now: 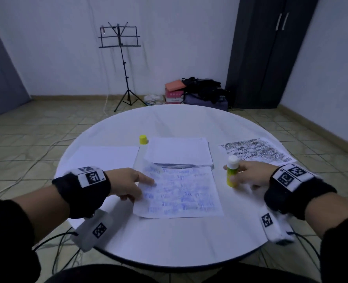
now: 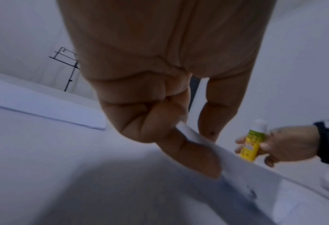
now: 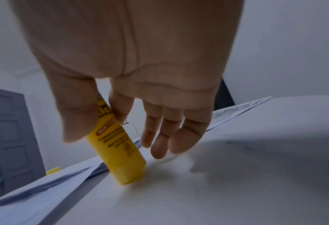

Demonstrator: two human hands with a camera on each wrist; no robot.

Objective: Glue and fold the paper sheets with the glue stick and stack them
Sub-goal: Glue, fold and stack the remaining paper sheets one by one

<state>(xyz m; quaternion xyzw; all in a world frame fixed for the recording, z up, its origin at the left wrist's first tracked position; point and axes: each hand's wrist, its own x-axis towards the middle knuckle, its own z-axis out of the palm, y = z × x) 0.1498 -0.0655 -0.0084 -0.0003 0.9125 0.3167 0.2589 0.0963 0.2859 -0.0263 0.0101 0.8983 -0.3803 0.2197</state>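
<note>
Blue-scribbled sheet (image 1: 179, 193) lies unfolded, its edge pinched by the left hand (image 1: 128, 185); right hand (image 1: 250, 174) grips the glue stick (image 1: 231, 172). Folding, stacking remain.

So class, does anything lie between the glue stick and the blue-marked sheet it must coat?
Nothing visible does. The right hand holds the glue stick just right of the sheet, with bare table between them.

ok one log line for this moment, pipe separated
left hand: pinches printed sheet edge | right hand: holds glue stick, uncapped | cap: on table
</note>
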